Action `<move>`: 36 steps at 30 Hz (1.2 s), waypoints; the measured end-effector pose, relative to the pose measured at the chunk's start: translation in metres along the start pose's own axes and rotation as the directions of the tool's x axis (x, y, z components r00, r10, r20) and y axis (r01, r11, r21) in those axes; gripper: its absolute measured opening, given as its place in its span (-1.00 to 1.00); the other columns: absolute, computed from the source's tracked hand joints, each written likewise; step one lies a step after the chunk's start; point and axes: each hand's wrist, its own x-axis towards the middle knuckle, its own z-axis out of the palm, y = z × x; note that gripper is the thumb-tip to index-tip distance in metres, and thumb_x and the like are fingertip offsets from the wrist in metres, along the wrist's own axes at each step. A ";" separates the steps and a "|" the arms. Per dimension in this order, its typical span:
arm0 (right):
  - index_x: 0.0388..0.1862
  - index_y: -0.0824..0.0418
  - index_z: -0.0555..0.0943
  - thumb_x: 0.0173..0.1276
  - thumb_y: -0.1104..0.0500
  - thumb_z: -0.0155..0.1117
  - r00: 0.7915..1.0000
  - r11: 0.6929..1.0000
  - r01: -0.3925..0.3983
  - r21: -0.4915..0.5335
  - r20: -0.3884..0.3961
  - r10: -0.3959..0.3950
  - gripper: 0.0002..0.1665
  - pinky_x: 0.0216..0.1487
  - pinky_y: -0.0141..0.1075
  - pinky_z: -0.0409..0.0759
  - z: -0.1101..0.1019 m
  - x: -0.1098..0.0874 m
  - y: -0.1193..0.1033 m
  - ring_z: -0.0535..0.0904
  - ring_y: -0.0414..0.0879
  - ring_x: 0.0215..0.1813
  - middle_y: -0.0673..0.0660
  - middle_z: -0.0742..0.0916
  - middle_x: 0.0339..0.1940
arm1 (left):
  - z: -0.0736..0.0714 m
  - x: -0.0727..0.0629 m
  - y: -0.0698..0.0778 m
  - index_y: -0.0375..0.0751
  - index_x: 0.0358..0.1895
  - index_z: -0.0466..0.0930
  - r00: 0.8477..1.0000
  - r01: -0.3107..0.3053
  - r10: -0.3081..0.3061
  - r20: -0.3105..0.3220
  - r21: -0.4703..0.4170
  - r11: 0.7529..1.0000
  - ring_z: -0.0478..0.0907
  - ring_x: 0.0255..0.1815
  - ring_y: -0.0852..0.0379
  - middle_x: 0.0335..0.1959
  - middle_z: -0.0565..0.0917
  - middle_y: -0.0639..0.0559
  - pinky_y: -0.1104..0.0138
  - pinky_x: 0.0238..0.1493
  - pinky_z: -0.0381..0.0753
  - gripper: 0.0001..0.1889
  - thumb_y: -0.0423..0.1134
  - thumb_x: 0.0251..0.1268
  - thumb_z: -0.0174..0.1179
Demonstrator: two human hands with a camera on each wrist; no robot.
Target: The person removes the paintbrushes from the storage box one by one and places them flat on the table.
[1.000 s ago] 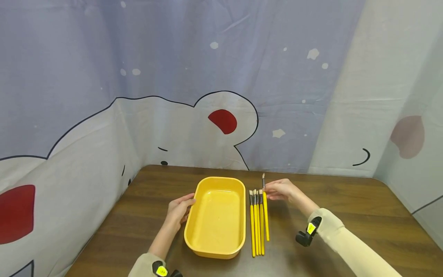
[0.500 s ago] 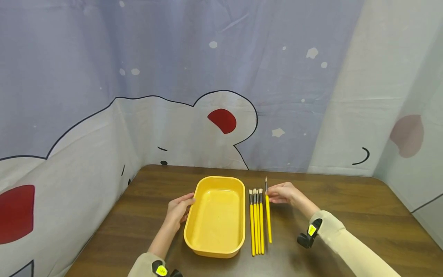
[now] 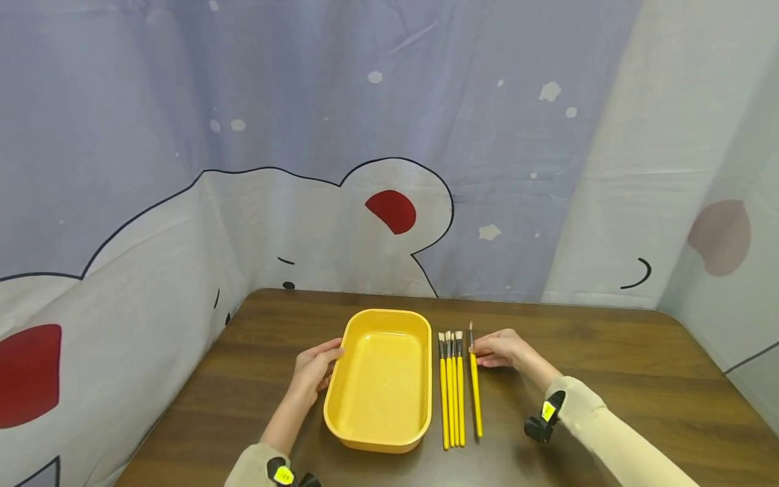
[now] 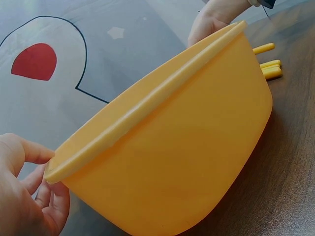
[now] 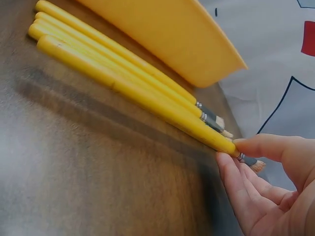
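Observation:
A yellow plastic tub (image 3: 377,385) stands on the table, and nothing lies in it. My left hand (image 3: 313,370) holds its left rim, thumb on the edge and fingers below it, as the left wrist view of the tub wall (image 4: 172,162) shows. Right of the tub, several yellow-handled paintbrushes (image 3: 444,406) lie side by side, bristles pointing away from me. My right hand (image 3: 498,348) pinches one more paintbrush (image 3: 476,392) near its metal ferrule, between thumb and fingers. In the right wrist view this brush (image 5: 147,102) casts a separate shadow, so it seems slightly raised.
The dark wooden table (image 3: 596,352) extends to the right and left of the things. A printed curtain (image 3: 292,223) with a cartoon bear hangs along the table's back edge and both sides.
My right hand has brought its paintbrush a little to the right and toward me, widening the gap to the row. The left hand, the tub and the other brushes have stayed put.

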 end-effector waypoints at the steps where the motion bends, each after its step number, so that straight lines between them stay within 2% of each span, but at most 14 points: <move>1: 0.14 0.56 0.46 0.25 0.29 0.30 1.000 1.000 -0.001 -0.005 -0.001 0.001 -0.46 -0.41 -0.44 0.68 0.000 0.000 0.001 0.66 -0.26 -0.52 0.01 0.75 -0.46 | 0.000 0.000 0.000 -0.22 0.19 0.55 1.000 0.000 0.000 0.000 -0.001 1.000 0.39 -0.70 0.35 -0.46 0.72 0.08 0.56 -0.71 0.28 -0.57 -0.22 0.25 0.23; 17: 0.00 0.52 0.54 0.20 0.31 0.33 0.999 0.996 0.037 -0.076 -0.018 -0.038 -0.58 -0.48 -0.43 0.66 0.005 0.002 0.009 0.67 -0.23 -0.54 0.09 0.80 -0.37 | -0.002 0.000 0.003 -0.23 0.21 0.54 1.000 -0.005 0.004 0.021 0.004 1.000 0.37 -0.72 0.35 -0.52 0.70 0.11 0.56 -0.71 0.27 -0.56 -0.22 0.26 0.22; 26: -0.11 0.48 0.58 0.13 0.31 0.40 0.997 0.986 0.052 -0.156 -0.046 -0.060 -0.63 -0.52 -0.43 0.65 0.011 -0.003 0.008 0.65 -0.24 -0.58 0.06 0.76 -0.53 | -0.002 0.000 0.002 -0.22 0.21 0.53 1.000 0.003 -0.003 0.021 0.000 1.000 0.35 -0.73 0.35 -0.54 0.69 0.13 0.56 -0.72 0.27 -0.56 -0.22 0.26 0.23; 36: -0.06 0.51 0.54 0.13 0.31 0.43 0.997 0.986 0.052 -0.160 -0.052 -0.061 -0.57 -0.48 -0.38 0.68 0.013 -0.007 0.007 0.67 -0.20 -0.56 0.11 0.77 -0.48 | -0.001 0.000 0.001 -0.24 0.21 0.53 1.000 -0.004 0.004 0.016 -0.002 1.000 0.32 -0.73 0.35 -0.53 0.68 0.11 0.55 -0.72 0.26 -0.56 -0.23 0.25 0.23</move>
